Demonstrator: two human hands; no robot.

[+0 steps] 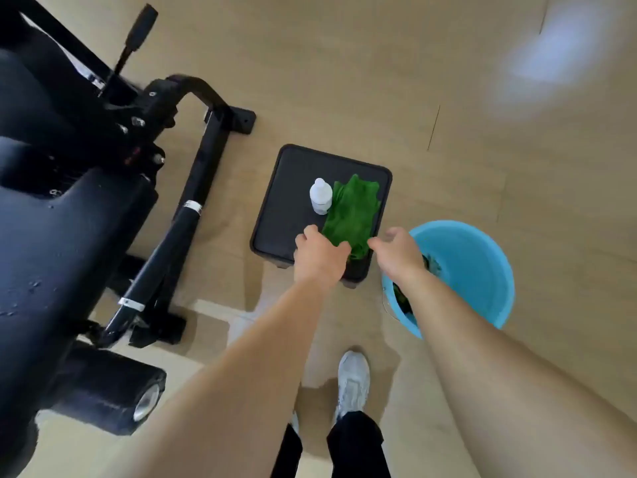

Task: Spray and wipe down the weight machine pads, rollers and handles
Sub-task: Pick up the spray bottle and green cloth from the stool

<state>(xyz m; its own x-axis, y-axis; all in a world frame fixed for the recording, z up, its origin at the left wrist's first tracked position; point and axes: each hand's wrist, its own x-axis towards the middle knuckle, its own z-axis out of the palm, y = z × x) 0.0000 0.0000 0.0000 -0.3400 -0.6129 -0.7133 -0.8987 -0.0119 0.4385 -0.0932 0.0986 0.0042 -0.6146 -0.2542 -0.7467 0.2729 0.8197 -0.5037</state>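
Hands low at centre frame over crumpled green cloth [353,212] on square black stool [286,201]: left hand [319,253] curled at near edge, pinch unclear; right hand [396,251] loosely spread alongside. Risk of toppling upright white plastic spray bottle [321,196], just beside cloth's left edge, if yanked.

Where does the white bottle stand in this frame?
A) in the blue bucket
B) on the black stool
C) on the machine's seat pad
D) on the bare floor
B: the white bottle stands upright on the black stool, beside the green cloth.
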